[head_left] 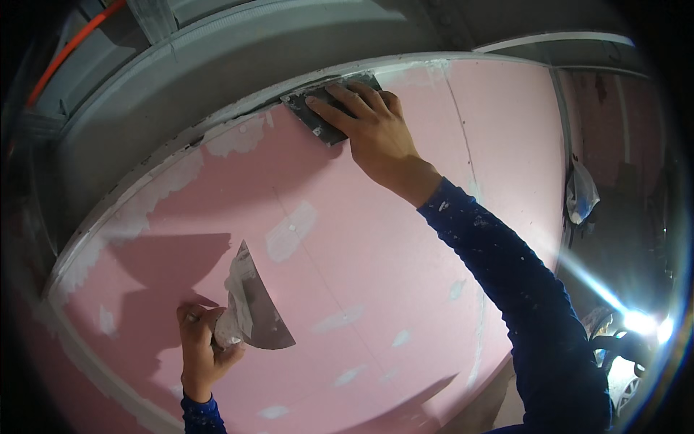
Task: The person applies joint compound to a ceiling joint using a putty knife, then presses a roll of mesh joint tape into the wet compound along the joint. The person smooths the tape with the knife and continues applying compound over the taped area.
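I observe the right hand (pixel 379 139) gripping a dark flat blade (pixel 324 132), fingers fanned over it, at the upper edge of the pink board (pixel 397 246). The left hand (pixel 199 351) is closed around a broad knife (pixel 266 312) carrying white compound (pixel 237 289), before the board. Patches (pixel 291 230) and the left edge are coated; I judge the dark seam (pixel 463 123) at upper right outstanding. A lamp (pixel 640 322) glares lower right.

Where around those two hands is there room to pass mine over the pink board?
To the right, between the right sleeve and the pink board's right edge; also mid-board, between the right hand and the broad knife. It's crowded at the top edge, around the dark blade, and lower left, around the left hand.
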Motion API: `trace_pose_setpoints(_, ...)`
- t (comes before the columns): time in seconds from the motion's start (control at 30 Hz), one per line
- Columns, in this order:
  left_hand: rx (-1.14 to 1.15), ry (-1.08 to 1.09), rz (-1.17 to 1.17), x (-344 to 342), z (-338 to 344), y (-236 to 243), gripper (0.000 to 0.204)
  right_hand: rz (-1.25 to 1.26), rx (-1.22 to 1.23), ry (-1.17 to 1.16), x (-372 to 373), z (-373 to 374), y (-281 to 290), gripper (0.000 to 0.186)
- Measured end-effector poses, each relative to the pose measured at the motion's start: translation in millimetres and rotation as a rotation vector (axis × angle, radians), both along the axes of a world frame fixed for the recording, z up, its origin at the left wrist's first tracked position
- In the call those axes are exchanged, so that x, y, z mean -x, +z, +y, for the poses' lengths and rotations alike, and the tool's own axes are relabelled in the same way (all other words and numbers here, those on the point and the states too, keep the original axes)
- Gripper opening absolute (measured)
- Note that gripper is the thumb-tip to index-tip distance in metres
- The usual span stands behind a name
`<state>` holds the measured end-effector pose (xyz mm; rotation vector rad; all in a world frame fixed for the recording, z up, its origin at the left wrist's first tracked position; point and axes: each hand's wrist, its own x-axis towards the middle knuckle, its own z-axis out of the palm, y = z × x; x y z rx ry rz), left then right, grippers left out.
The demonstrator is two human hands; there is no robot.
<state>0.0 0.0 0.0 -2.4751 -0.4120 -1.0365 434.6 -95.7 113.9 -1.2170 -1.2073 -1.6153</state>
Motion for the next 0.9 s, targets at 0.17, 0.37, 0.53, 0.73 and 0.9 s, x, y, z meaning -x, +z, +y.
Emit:
trace_pose_setpoints(0.17, 0.078, -0.081, -0.159, -6.3, -5.2, -13.7, 0.061, 0.052, 0.103, 0.040, 7.5, -18.7, -8.9, 0.064)
trace_pose_setpoints(0.37, 0.036, -0.066, -0.115, -15.3, -14.6, -19.2, 0.060, 0.063, 0.154, 0.025, -7.4, -53.9, -53.5, 0.067)
trace_pose_setpoints(0.53, 0.046, -0.062, -0.138, -17.4, -21.4, -20.2, 0.060, 0.063, 0.033, -0.077, -66.2, -48.9, -18.1, 0.067)
trace_pose_setpoints(0.73, 0.067, -0.064, -0.166, -20.6, -22.7, -27.5, 0.064, 0.072, -0.009, -0.092, -92.1, -29.1, -12.6, 0.066)
trace_pose_setpoints(0.9, 0.020, -0.049, -0.139, -20.6, -21.0, -25.7, 0.063, 0.075, 0.059, -0.031, -92.8, -36.9, -23.5, 0.065)
